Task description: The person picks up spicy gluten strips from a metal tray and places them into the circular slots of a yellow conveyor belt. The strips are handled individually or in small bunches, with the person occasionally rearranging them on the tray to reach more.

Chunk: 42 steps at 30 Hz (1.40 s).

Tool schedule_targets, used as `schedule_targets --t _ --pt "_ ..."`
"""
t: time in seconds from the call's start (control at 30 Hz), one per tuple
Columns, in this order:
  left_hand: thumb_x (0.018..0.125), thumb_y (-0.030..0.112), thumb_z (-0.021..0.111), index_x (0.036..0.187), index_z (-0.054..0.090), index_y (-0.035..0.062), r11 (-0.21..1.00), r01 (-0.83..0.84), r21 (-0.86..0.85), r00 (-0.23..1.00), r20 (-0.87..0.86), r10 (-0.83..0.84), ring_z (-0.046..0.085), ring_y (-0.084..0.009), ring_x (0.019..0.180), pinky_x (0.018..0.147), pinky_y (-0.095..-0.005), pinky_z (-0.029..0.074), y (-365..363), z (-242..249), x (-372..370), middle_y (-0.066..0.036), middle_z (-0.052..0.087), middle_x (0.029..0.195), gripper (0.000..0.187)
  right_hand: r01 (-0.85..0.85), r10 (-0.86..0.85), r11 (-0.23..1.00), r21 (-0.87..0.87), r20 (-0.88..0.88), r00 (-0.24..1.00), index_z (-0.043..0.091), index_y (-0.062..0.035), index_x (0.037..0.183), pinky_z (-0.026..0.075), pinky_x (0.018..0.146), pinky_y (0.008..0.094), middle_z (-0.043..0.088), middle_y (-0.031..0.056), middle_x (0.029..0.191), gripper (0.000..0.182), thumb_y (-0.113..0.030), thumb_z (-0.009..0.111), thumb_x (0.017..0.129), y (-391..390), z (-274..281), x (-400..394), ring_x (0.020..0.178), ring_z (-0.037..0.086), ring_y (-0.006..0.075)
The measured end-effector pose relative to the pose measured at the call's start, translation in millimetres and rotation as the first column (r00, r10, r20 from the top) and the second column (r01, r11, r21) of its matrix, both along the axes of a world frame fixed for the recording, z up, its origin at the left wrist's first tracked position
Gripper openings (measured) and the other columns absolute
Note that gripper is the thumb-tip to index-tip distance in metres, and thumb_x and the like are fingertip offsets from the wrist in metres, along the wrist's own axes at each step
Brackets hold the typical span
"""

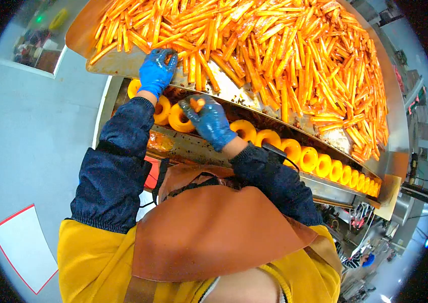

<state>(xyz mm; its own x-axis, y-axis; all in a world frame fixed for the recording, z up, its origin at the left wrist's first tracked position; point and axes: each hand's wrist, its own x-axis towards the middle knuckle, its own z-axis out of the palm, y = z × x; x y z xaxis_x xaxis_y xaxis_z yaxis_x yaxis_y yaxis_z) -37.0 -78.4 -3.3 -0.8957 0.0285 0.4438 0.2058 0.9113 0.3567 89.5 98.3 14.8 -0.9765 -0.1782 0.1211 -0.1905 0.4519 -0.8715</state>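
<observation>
My left hand (157,73), in a blue glove, is at the near left edge of a heap of glossy orange sticks (294,45). Its fingers are curled; orange shows between thumb and finger, but I cannot make out what they hold. Lower and to the right, my right hand (209,121), also blue-gloved and stained dark at the fingers, is closed round an orange stick (197,104) whose end pokes out. This hand is over a row of yellow-orange rings (244,130) with open centres, hiding some of them. The sticks lie on a metal tray (178,78).
Below the tray's near edge, the row of rings runs along a metal trough (183,147) toward the right. A brown apron (219,232) covers my front. At left are a pale wall or floor surface and a red-edged white panel (26,247). Machinery and a person (358,260) appear far right.
</observation>
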Motion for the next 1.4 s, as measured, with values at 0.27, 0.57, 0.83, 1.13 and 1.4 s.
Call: schedule_targets --t 0.27,0.57,0.83,1.13,1.4 --pt "0.083 0.030 0.061 0.100 0.067 0.0150 0.999 0.038 0.016 0.998 -0.047 -0.037 0.058 -0.0331 0.097 0.087 -0.0410 0.047 -1.8 -3.5 0.3 -0.014 0.063 0.102 0.024 -0.338 0.301 0.791 0.510 0.155 0.941 0.061 -0.0084 0.107 0.050 0.075 0.0440 0.059 0.0181 0.104 0.042 -0.035 0.069 0.076 47.7 10.5 15.9 0.090 0.060 0.0369" --pt "0.084 0.028 0.061 0.100 0.067 0.0112 0.995 0.081 0.065 0.996 0.018 -0.082 0.059 -0.0331 0.097 0.087 -0.0402 0.047 -5.9 -6.1 -3.0 -0.014 0.063 0.103 0.024 -0.009 0.353 0.537 0.844 -0.215 0.911 0.065 -0.0133 0.074 0.048 0.055 0.0397 0.061 0.0089 0.072 0.010 -0.021 0.058 0.073 182.5 40.5 7.6 0.070 0.062 0.0264" --pt "0.086 0.021 0.059 0.100 0.065 0.0036 0.989 0.147 0.023 0.989 0.006 -0.147 0.058 -0.0349 0.095 0.086 -0.0404 0.046 -11.7 -13.4 -7.8 -0.018 0.063 0.101 0.023 0.351 0.453 0.374 0.859 -0.499 0.739 0.059 -0.0030 0.081 0.049 0.078 0.0452 0.055 0.0146 0.075 0.021 -0.020 0.053 0.070 127.1 127.5 72.8 0.074 0.056 0.0296" --pt "0.087 0.019 0.058 0.101 0.065 0.0025 0.989 0.123 0.080 0.991 0.043 -0.126 0.059 -0.0341 0.095 0.087 -0.0397 0.046 -9.7 -7.7 -7.5 -0.018 0.063 0.102 0.023 0.029 0.373 0.764 0.645 -0.479 0.795 0.059 -0.0063 0.089 0.050 0.085 0.0461 0.058 0.0123 0.080 0.019 -0.019 0.050 0.080 182.9 230.5 91.5 0.079 0.060 0.0277" --pt "0.089 0.019 0.057 0.104 0.064 0.0022 0.987 0.142 0.074 0.988 0.055 -0.146 0.058 -0.0318 0.098 0.090 -0.0383 0.045 -18.2 -21.0 -12.9 -0.017 0.062 0.104 0.024 -0.432 -0.366 0.771 -0.467 -0.881 0.300 0.061 -0.0091 0.088 0.049 0.077 0.0317 0.063 0.0029 0.090 0.007 -0.012 0.058 0.083 270.4 320.8 150.8 0.083 0.060 0.0107"
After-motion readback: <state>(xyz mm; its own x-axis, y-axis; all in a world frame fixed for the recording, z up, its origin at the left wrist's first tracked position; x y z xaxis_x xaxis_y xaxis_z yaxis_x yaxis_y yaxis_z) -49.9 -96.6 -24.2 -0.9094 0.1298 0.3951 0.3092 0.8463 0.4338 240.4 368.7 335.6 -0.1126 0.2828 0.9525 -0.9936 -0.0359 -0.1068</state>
